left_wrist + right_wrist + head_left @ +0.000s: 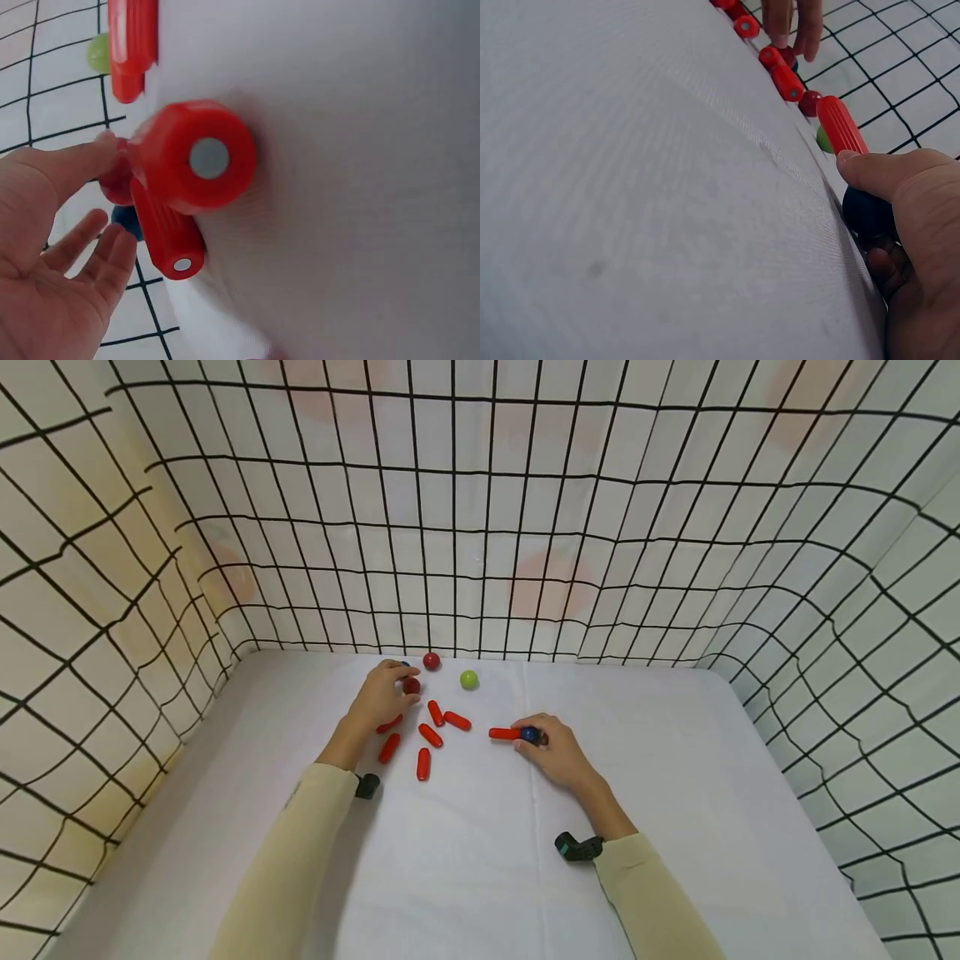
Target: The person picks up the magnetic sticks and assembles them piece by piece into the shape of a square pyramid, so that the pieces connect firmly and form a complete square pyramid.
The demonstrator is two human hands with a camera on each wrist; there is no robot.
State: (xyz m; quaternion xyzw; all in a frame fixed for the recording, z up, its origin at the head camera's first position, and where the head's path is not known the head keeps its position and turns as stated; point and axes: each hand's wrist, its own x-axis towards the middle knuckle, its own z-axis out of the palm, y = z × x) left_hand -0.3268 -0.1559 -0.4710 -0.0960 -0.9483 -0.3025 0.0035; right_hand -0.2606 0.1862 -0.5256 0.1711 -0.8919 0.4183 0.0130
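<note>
My left hand [377,695] is at the far side of the table, thumb and finger on either side of a dark red ball [411,686]. A blue ball [127,220] sits just beyond it, mostly hidden by the fingers in the head view. Nearer to me, my right hand [557,750] pinches a red magnetic rod [503,734] together with a dark blue ball [530,735] at its end. The rod points left, its ribbed side showing in the right wrist view. Several red magnetic rods [423,764] lie loose between the hands, one [389,724] close under the left wrist.
Another red ball [431,662] and a green ball [468,680] lie near the table's back edge. Black wire mesh [480,527] rises behind and along both sides. White cloth [465,860] covers the table. Each wrist wears a small black camera [577,847].
</note>
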